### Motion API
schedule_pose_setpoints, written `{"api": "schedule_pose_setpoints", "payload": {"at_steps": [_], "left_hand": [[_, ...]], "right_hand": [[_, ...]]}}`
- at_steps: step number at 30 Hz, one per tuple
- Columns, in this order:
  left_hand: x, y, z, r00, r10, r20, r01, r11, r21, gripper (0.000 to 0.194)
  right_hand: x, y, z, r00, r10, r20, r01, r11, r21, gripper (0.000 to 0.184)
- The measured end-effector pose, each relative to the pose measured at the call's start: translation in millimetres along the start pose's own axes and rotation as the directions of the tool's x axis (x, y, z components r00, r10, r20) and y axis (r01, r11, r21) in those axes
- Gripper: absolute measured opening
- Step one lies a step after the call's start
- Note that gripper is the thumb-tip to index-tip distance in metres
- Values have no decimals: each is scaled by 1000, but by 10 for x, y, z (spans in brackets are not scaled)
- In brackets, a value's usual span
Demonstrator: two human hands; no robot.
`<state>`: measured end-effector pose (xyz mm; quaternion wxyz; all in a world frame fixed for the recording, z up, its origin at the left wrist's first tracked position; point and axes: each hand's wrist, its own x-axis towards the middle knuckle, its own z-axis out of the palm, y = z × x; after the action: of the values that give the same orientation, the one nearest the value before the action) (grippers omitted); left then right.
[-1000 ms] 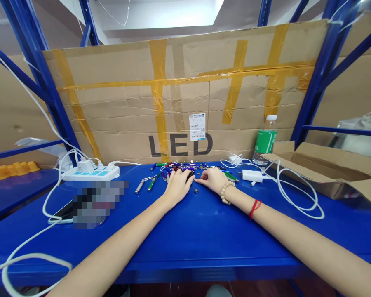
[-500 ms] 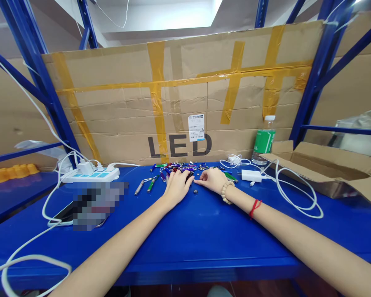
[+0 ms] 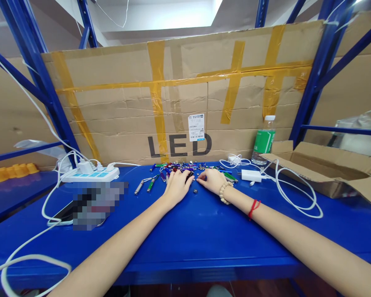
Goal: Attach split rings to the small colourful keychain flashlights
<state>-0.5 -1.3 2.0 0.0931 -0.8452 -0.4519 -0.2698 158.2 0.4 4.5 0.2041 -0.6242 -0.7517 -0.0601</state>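
Observation:
My left hand rests on the blue tabletop with its fingers curled round a small black tube, whose end shows by the fingertips. Just right of it, my right hand is closed in a pinch; whatever is between its fingertips is too small to make out. A little silver round part lies in front, between the hands. Behind them spreads a pile of small coloured metal tubes and bits, partly hidden by the fingers. A silver tube and a green tube lie left of my left hand.
On the left are a white power strip, cables and a blurred flat object. A white charger, a green-labelled bottle and an open cardboard box stand right. A cardboard sheet closes the back.
My right hand has shifted slightly to the right, so its fingertips are a little farther from my left hand. The left hand stays in place.

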Motion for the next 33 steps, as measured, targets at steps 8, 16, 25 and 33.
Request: {"api": "schedule_pose_setpoints", "payload": {"at_steps": [8, 16, 25, 33], "left_hand": [[5, 6, -3, 1000, -12, 17, 12, 1000, -7, 31], [3, 11, -9, 1000, -14, 12, 14, 1000, -1, 31], [1, 1, 3, 1000, -16, 4, 16, 1000, 6, 30], [5, 0, 2, 1000, 2, 10, -2, 1000, -13, 29]], "right_hand": [[6, 10, -28, 999, 23, -30, -26, 996, -88, 26], [11, 4, -47, 995, 102, 19, -102, 994, 23, 23], [10, 11, -38, 995, 93, 18, -95, 992, 82, 21], [39, 32, 63, 911, -106, -398, 207, 953, 221, 20]]}}
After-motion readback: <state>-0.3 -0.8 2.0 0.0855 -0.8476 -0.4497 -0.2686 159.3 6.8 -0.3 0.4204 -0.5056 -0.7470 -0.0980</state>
